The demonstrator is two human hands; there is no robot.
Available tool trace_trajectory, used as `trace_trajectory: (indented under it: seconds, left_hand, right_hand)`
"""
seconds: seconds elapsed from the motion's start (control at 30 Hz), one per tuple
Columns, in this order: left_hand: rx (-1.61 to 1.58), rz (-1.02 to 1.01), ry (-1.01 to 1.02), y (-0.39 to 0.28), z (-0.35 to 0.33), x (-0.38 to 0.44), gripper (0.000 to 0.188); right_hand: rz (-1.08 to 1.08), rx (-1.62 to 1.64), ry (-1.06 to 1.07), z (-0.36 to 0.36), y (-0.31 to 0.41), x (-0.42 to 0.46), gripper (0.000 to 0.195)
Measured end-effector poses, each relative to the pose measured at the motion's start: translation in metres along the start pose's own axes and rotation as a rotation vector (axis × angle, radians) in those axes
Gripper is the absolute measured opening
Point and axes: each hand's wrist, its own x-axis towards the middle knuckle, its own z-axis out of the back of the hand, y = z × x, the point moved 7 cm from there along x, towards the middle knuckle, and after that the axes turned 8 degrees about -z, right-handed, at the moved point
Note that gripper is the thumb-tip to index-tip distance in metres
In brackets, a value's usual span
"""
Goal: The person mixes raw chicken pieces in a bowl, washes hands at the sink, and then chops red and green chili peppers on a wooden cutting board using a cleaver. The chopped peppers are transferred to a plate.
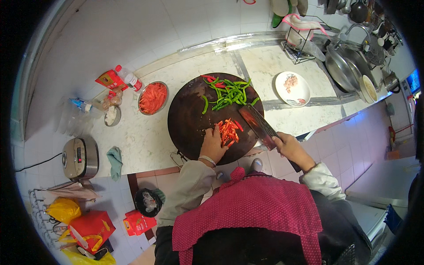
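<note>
A large round dark chopping board (185, 109) sits at the counter's front edge. Near its front, a small heap of cut red chillies (229, 131) lies against the fingers of my left hand (213, 144), which rests on the board with thumb and fingers apart. My right hand (291, 147) grips the handle of a cleaver (257, 126). The broad blade is tilted over the board's right edge, just right of the red heap, with reddish marks on it. Farther back lie many whole green chillies (232, 94) and a few whole red chillies (212, 79).
Left of the board stand an oval metal dish of shredded orange-red vegetable (153, 98), a small bowl of white pieces (112, 116), a plastic bottle (132, 81) and a rice cooker (80, 159). To the right are a white plate with minced meat (292, 88), a wire rack (299, 44) and a sink (362, 64).
</note>
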Motion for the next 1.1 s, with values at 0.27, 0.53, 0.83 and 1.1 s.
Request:
trace_trajectory:
  seconds: [0.27,0.53,0.83,1.1]
  left_hand:
    - [-0.115,0.088,-0.143,0.006,-0.029,0.024,0.067]
    - [-0.078,0.081,-0.170,0.009,0.033,0.028,0.036]
    - [-0.002,-0.024,-0.334,0.043,0.071,0.099,0.016]
    - [0.139,-0.143,-0.393,0.072,0.082,0.186,0.012]
  right_hand:
    - [-0.019,0.109,0.202,0.011,-0.002,0.012,0.028]
    - [0.023,0.076,0.253,0.032,-0.003,0.023,0.029]
    - [-0.038,0.090,0.170,0.040,-0.010,0.006,0.031]
    - [-0.176,0.136,0.019,0.038,-0.008,-0.038,0.028]
